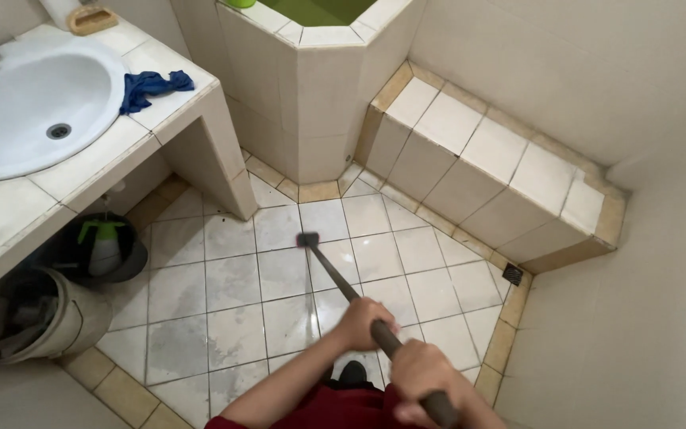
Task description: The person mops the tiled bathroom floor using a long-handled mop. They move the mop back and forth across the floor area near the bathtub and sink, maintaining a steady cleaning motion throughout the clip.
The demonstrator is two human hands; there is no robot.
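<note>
The right hand [422,380] sits nearest the camera, fingers wrapped tight round the upper end of a dark pole [359,302]. Just ahead of it, the left hand [363,322] is also closed round the pole. The pole's long axis slants from lower right up to the left, its head [307,239] on the floor tiles [232,278], pointing toward the sink counter [176,103]. Under the counter stand a bucket [57,318] and spray bottle [105,246].

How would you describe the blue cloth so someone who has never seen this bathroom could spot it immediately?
Start at the white oval sink set in the tiled counter at the upper left. Just right of the basin, near the counter's corner, lies the blue cloth, crumpled in a heap. It is the only dark blue thing there; the tan soap dish farther back is rigid and rectangular.
</note>
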